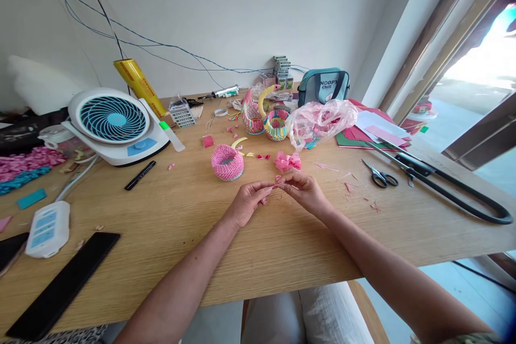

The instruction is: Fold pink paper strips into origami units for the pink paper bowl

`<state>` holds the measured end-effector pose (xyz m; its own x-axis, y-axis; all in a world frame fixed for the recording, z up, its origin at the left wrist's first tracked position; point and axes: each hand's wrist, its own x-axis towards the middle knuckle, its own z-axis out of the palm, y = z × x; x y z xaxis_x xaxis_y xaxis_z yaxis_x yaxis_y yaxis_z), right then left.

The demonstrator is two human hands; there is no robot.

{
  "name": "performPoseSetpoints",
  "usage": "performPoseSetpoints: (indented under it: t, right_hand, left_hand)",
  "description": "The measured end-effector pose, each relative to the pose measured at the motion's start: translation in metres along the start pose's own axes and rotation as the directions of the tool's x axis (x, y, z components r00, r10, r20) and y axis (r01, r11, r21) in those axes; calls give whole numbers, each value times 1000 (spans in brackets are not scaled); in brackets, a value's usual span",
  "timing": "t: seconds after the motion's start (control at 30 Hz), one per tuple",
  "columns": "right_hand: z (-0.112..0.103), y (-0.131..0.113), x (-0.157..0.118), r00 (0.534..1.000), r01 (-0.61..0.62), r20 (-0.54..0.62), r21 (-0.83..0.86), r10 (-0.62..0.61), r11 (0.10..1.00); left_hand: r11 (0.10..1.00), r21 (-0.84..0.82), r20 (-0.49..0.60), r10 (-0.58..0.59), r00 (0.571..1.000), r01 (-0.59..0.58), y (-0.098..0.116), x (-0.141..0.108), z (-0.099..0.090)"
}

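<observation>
Two bare hands work at lower center of the frame, above a long wooden desk (173,258). At upper center, a pink plastic bag (322,123) lies just beside a paper swan (276,124). A white fan (113,118) stands at left, and long shears (427,169) lie at right. Nearer the hands sit a pink paper bowl (227,162), a pink paper bow (287,162) and small scissors (379,177), with paper scraps (349,187) strewn to the right. The left hand (246,204) and right hand (304,191) meet at the fingertips just below the bow, each grip nearly closed. Together they appear to pinch a tiny pink paper strip (275,186), too small to make out clearly.
</observation>
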<state>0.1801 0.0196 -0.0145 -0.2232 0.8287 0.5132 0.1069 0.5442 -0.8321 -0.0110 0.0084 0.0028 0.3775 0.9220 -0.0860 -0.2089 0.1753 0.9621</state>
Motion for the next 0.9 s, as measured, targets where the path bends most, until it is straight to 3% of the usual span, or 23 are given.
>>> performPoseSetpoints:
  t: [0.4, 0.63, 0.77, 0.9]
  right_hand:
    - [-2, -9, 0, 996, 76, 51, -81, -72, 994]
    - [-4, -17, 1, 985, 161, 87, -184, -147, 970]
    - [-4, -18, 4, 974, 219, 127, -276, -190, 936]
    - [-5, -7, 9, 971, 220, 169, -336, -171, 916]
  left_hand:
    - [1000, 16, 23, 7, 1000, -8, 0, 0, 0]
    - [986, 164, -17, 28, 999, -25, 1, 0, 1]
    - [971, 239, -78, 3, 997, 16, 3, 2, -2]
    - [976, 205, -56, -56, 997, 67, 1, 9, -10]
